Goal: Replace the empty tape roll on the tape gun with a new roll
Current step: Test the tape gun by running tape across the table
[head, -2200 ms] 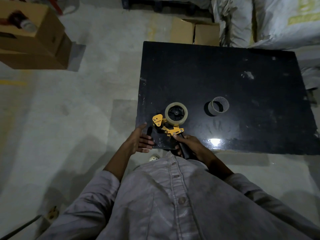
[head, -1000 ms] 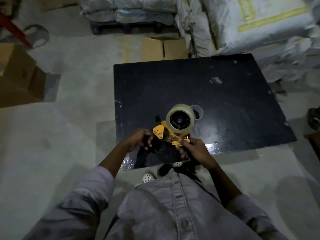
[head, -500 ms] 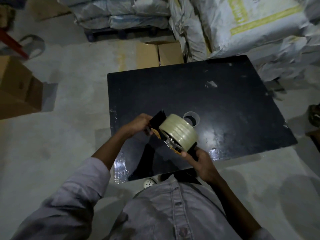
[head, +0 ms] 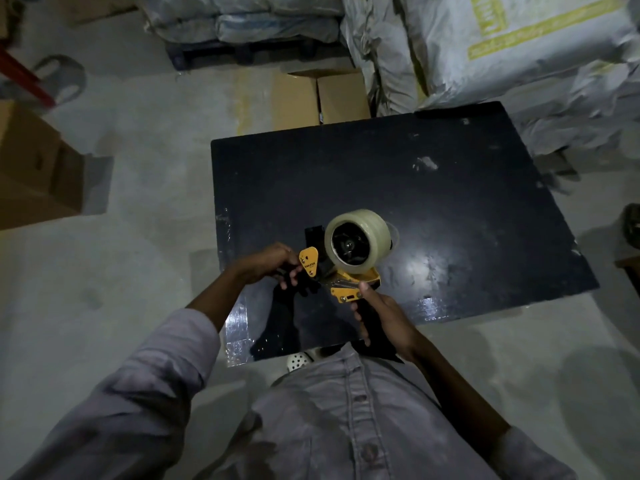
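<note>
A yellow and black tape gun (head: 341, 280) is held above the near edge of the black table (head: 450, 188). A full clear tape roll (head: 370, 233) sits on its hub, the open side facing me. My right hand (head: 384, 315) grips the black handle, thumb on the yellow frame. My left hand (head: 268, 265) holds the front end beside the yellow flap, fingers curled around the dark part there. The empty roll core (head: 394, 235) lies on the table behind the new roll, mostly hidden by it.
Cardboard boxes (head: 320, 95) stand past the table's far edge, and another box (head: 31, 168) is on the floor at the left. Large white sacks (head: 485, 43) are piled at the back right. Grey concrete floor surrounds the table.
The tape gun has turned from edge-on back to showing the roll's open side, and sits slightly higher. My left hand stays at the front, my right hand on the handle.
</note>
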